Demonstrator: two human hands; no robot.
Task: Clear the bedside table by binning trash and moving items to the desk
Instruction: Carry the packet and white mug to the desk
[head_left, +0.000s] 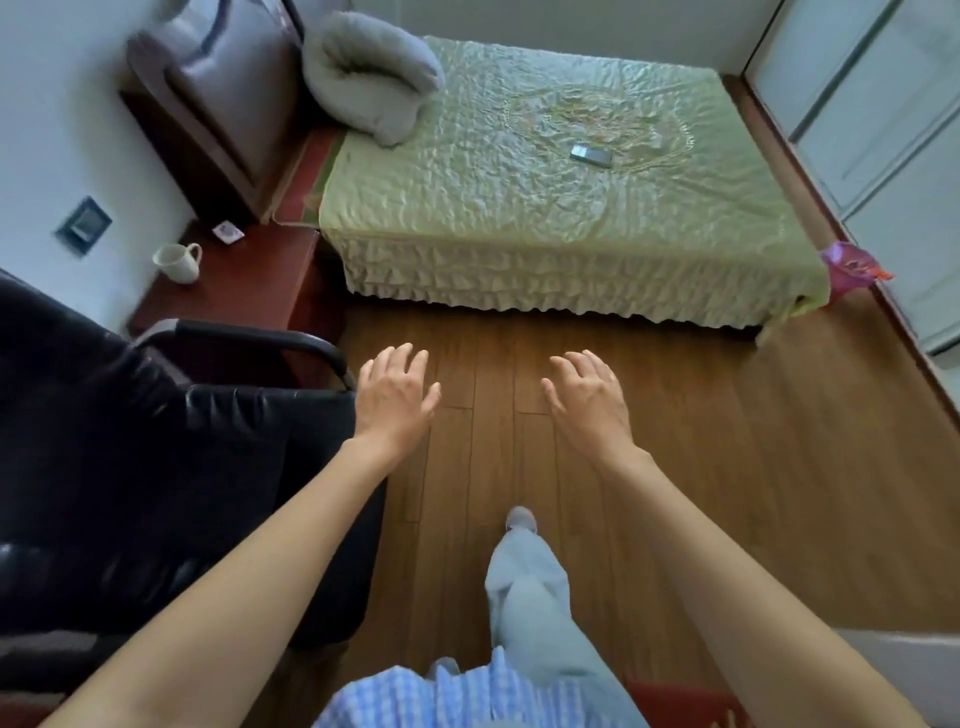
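At the frame's left, the bedside table (244, 291) carried a white mug (177, 262) and a small packet (228, 231). Lower centre, the left hand (395, 397) and right hand (589, 402) hung spread and empty above the floor. Clearing looked unstarted; next came reaching left for the mug.
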